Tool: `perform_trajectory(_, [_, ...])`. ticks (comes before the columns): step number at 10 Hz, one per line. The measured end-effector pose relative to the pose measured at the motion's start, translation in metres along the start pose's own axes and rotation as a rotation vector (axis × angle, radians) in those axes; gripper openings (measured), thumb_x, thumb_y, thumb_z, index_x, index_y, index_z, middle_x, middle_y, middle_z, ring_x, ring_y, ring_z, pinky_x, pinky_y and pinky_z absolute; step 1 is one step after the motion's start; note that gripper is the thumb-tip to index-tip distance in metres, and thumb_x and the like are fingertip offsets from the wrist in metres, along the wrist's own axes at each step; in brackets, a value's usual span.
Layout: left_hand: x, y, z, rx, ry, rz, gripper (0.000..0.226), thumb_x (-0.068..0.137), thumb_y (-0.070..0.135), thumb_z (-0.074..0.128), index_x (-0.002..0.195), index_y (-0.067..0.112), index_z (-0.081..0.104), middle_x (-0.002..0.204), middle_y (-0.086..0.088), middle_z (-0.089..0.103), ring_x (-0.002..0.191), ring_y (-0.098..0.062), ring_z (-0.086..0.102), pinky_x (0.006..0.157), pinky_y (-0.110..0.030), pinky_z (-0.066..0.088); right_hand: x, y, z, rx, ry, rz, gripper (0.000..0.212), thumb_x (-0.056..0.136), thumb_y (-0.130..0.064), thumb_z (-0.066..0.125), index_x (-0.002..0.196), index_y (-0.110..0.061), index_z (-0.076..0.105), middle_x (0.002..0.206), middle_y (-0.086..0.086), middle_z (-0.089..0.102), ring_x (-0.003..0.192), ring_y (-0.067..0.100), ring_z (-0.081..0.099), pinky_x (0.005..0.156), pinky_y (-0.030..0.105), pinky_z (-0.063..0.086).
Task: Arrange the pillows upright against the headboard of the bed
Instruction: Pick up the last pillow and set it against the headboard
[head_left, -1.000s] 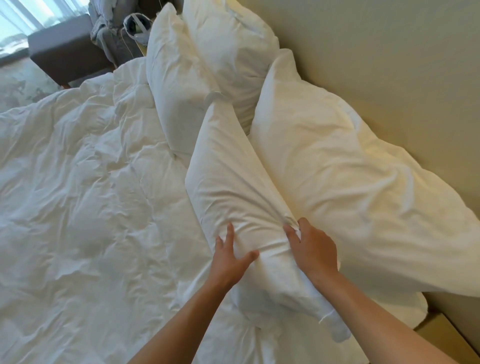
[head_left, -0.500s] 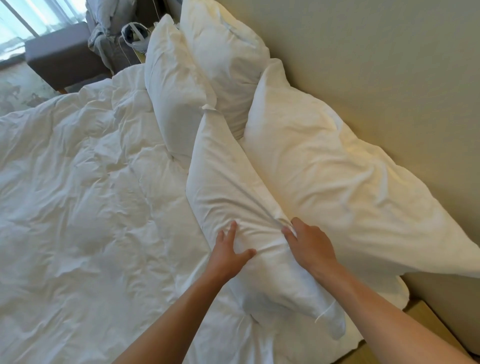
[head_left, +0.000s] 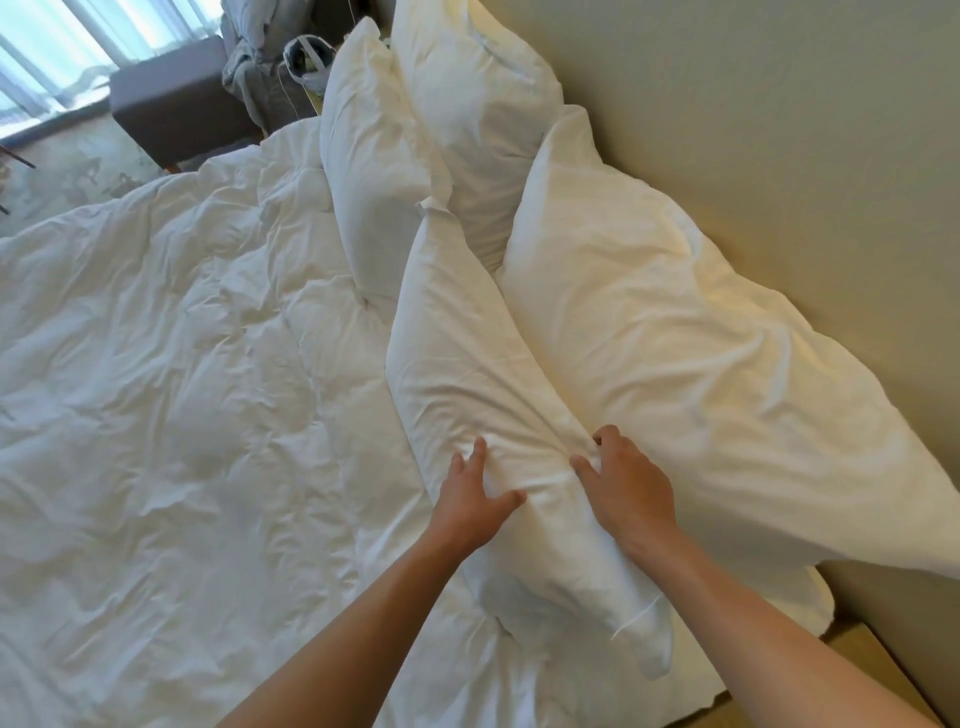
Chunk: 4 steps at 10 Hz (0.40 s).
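Several white pillows stand along the beige headboard. The near front pillow stands on its long edge, leaning against the large near back pillow. My left hand presses its left face with fingers spread. My right hand grips its top edge on the right, pinching the fabric into folds. Farther along, a far front pillow leans on a far back pillow, both upright.
A rumpled white duvet covers the bed on the left. Past the bed's far end stand a dark brown ottoman, a chair with grey clothes and bright curtains. A wooden ledge sits at the near right corner.
Both hands stay on the near front pillow and have squeezed closer together, bunching the fabric between them. The view has shifted slightly; the pillows stand much as before.
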<state>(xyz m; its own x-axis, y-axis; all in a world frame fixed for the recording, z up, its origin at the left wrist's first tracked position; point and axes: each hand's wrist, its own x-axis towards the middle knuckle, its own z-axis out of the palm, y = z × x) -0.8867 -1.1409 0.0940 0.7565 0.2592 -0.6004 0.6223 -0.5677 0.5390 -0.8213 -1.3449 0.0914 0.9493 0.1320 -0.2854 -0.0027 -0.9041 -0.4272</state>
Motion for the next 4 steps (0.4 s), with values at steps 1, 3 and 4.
perform_trajectory(1, [-0.013, 0.016, 0.003, -0.048, 0.029, -0.006, 0.103, 0.084, 0.057, 0.070, 0.163, 0.033, 0.008, 0.170, -0.004, 0.016, 0.154, -0.024, 0.023, 0.120, -0.041, 0.031, -0.001, 0.009, -0.017, -0.024, -0.049, -0.069, 0.050, 0.096, -0.047, 0.058, 0.137, -0.020, 0.049, 0.130, 0.004, 0.058, 0.116, 0.028, 0.056, 0.087, 0.041, 0.050])
perform_trajectory(3, [-0.032, 0.039, 0.014, -0.049, 0.024, -0.071, 0.096, 0.086, 0.057, 0.065, 0.162, 0.033, 0.013, 0.170, -0.005, 0.011, 0.156, -0.026, 0.017, 0.123, -0.042, 0.026, -0.007, -0.002, -0.118, 0.324, 0.048, -0.188, 0.047, 0.094, -0.045, 0.067, 0.135, -0.023, 0.058, 0.128, -0.002, 0.064, 0.118, 0.018, 0.063, 0.096, 0.035, 0.053])
perform_trajectory(4, [-0.036, 0.041, 0.023, -0.008, 0.025, -0.094, 0.092, 0.089, 0.058, 0.062, 0.163, 0.031, 0.014, 0.171, -0.007, 0.007, 0.157, -0.027, 0.014, 0.124, -0.042, 0.024, -0.024, -0.018, -0.211, 0.674, 0.234, -0.342, 0.032, 0.094, -0.055, 0.066, 0.121, -0.037, 0.067, 0.109, -0.015, 0.075, 0.100, 0.002, 0.071, 0.083, 0.015, 0.056])
